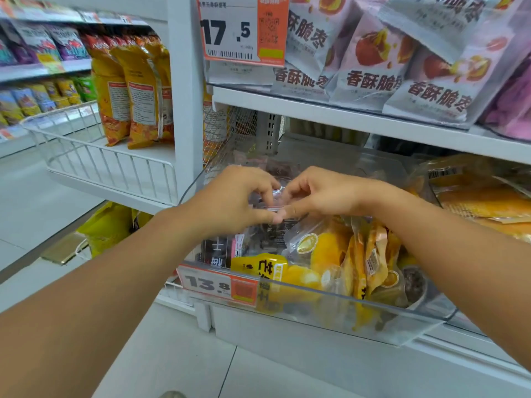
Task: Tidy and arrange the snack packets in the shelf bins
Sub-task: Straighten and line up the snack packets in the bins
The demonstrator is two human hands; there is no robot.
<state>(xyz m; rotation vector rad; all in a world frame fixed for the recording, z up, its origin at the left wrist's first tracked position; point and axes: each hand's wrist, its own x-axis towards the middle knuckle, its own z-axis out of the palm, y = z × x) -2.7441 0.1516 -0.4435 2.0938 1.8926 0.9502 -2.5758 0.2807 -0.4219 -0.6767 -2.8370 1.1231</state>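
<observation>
Forearms reach in from the bottom edge toward a clear plastic bin (330,314) on the lower shelf. Price tag "13.8" (218,285) clipped on the bin's front wall. Behind that wall: yellow mango packets (339,262), some upright, some tilted, and a dark packet with white lettering (215,249) at the front left. Above these, mid-bin, left hand (232,202) and right hand (319,193) meet, fingertips touching; both pinch the top edge of a clear packet with dark contents (275,225), thumbs under, fingers curled over. Packet held just over the bin's pile. Rest of the packet partly hidden by the hands. To the right, a neighbouring bin with flat orange packets (485,202). Left, a white wire basket (109,168) with orange-yellow bags (135,87) standing in it. Upper shelf: pale packets with red fruit print (370,61) leaning forward in a clear bin, price tag "17.5" (241,30) at its left. Far left, blurred shelves of mixed bags.
</observation>
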